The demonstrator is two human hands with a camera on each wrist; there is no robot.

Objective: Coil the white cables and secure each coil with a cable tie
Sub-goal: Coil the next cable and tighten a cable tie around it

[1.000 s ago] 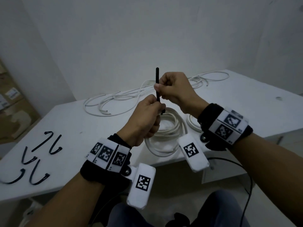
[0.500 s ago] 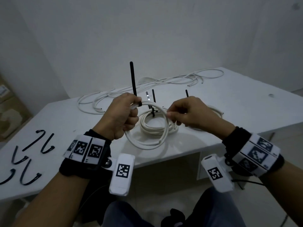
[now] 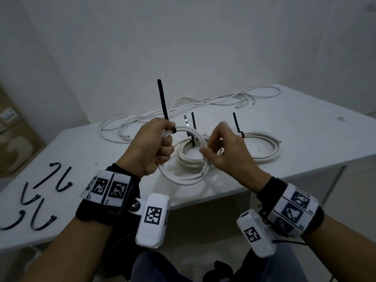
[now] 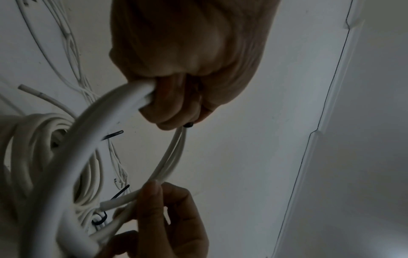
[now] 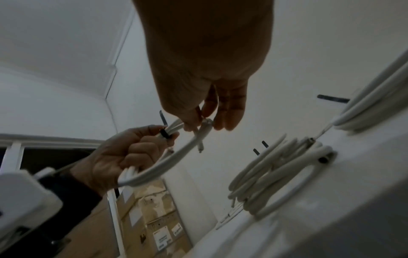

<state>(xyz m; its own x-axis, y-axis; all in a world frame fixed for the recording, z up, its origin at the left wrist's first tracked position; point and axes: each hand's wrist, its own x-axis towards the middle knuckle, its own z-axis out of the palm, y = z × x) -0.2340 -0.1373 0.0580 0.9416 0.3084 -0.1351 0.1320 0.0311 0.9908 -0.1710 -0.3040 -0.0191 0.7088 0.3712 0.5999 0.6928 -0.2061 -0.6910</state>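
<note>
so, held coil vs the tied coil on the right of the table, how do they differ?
The held coil is gripped by the left hand and pinched by the right hand; the right coil lies untouched, flat on the table. The held coil looks smaller in loop. Its tie tail looks longer than the right coil's tail. Both are white cable with a black tie.

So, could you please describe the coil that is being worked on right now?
Above the near edge of the white table, the left hand grips a white coil. Unlike the two coils lying flat behind it, it is lifted, and its black tie stands tallest.
</note>
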